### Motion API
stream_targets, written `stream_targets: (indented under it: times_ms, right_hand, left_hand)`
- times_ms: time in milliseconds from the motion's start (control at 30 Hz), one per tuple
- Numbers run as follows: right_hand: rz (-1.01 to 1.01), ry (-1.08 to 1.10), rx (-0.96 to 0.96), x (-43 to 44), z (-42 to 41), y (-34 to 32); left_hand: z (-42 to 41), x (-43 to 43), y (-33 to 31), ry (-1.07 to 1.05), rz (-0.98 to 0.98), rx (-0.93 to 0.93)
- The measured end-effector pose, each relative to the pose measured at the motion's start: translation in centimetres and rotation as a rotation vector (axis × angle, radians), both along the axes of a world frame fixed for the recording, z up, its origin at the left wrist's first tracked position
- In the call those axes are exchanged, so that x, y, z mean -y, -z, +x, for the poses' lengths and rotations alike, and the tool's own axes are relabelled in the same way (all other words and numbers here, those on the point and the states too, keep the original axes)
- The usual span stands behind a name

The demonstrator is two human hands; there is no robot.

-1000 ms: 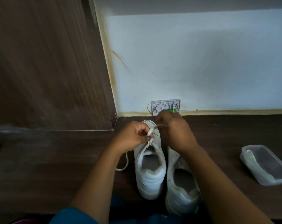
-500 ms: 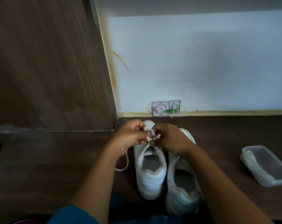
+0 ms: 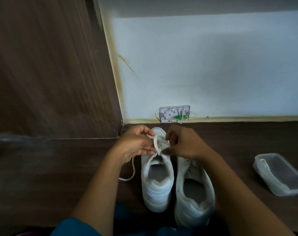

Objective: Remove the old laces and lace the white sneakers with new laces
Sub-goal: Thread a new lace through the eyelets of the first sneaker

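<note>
Two white sneakers stand side by side on the dark wooden desk, heels toward me. Over the tongue of the left sneaker (image 3: 156, 181) both hands work a white lace (image 3: 156, 144). My left hand (image 3: 136, 143) holds a loop of that lace between thumb and fingers. My right hand (image 3: 182, 143) pinches the lace just above the shoe's opening. One loose lace end (image 3: 130, 174) trails off the left side of the shoe onto the desk. The right sneaker (image 3: 194, 189) has its front hidden under my right wrist.
A clear plastic container (image 3: 279, 174) lies on the desk at the right. An open white wall box (image 3: 174, 113) with thin wires sits at the base of the pale wall behind the shoes. A wooden side panel (image 3: 51, 65) rises at the left.
My right hand has come back from beyond the shoe's toe to the lace at the tongue. The left hand's fingers have opened out around a loop of lace.
</note>
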State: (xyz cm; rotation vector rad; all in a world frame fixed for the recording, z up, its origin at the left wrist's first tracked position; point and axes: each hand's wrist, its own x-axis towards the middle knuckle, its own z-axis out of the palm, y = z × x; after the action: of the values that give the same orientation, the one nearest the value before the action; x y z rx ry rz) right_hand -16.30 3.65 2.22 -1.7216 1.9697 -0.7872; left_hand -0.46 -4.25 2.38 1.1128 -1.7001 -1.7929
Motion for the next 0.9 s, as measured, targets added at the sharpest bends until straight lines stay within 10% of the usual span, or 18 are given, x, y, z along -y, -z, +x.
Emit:
stream_targets:
  times_ms: [567, 900]
  right_hand:
    - [-0.245, 0.082, 0.21, 0.8, 2.1, 1.0]
    - [0.095, 0.151, 0.205, -0.2, 0.0, -0.7]
  left_hand:
    - [-0.2, 0.5, 0.8, 0.216, -0.367, 0.16]
    - [-0.8, 0.5, 0.8, 0.244, -0.736, 0.47]
